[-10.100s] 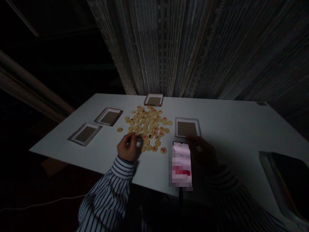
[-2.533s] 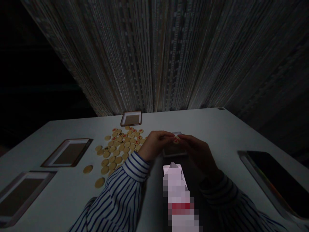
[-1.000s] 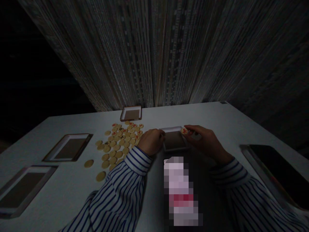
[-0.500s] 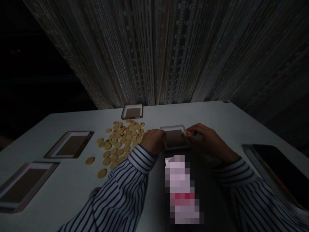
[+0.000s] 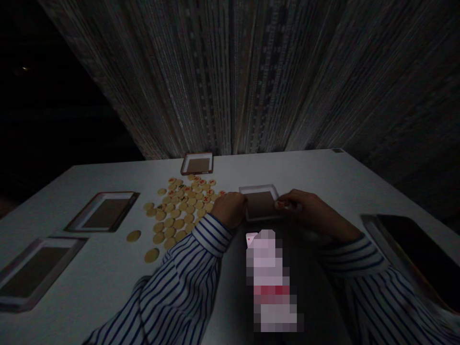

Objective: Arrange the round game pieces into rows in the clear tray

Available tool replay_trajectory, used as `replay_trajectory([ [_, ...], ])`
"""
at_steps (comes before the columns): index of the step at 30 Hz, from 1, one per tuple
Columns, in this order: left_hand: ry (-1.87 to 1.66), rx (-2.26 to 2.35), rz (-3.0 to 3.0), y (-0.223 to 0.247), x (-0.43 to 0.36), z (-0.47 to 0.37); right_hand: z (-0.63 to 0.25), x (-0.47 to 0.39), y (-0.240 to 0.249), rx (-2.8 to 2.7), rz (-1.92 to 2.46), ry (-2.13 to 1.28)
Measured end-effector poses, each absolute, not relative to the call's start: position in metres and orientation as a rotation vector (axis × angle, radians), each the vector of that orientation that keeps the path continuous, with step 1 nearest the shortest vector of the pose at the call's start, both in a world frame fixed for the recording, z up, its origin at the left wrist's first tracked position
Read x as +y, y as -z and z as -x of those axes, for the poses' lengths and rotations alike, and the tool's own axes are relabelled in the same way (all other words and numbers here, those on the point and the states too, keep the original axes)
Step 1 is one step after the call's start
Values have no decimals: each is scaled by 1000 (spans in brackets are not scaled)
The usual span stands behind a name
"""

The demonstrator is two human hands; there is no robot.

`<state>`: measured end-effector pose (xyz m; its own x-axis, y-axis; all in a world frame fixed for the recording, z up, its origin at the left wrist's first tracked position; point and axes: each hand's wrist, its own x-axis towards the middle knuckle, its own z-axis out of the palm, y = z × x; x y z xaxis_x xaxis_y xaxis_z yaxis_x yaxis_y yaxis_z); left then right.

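The right hand has turned its pinched Chinese-chess piece nearly edge-on, still unreleased, at the right rim of the shallow tray; whether the curled left hand grips anything cannot be determined.

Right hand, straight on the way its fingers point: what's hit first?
Likely the right rim of the shallow, pale-rimmed rectangular tray with a brown floor. The right hand points leftward, pinching a small tan disc near that rim; depth there is unclear.
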<state>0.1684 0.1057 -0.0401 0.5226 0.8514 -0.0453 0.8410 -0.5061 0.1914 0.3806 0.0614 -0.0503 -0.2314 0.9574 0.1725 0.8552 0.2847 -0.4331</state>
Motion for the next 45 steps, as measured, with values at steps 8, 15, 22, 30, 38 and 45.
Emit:
replay_trajectory([
  [8, -40, 1471, -2559, 40, 106, -169, -381, 59, 46, -2208, 1687, -456],
  [15, -43, 1479, -2560, 43, 107, -168, -383, 62, 47, -2240, 1716, -519],
  [22, -47, 1494, -2551, 42, 107, -169, -383, 70, 42, -2313, 1810, -593],
  [30, -34, 1480, -2561, 42, 107, -168, -380, 72, 36, -2357, 1846, -649],
  [38, -41, 1490, -2562, 42, 107, -168, -380, 72, 34, -2343, 1861, -715],
  [45, -52, 1485, -2561, 42, 106, -168, -379, 71, 34, -2340, 1874, -745],
])
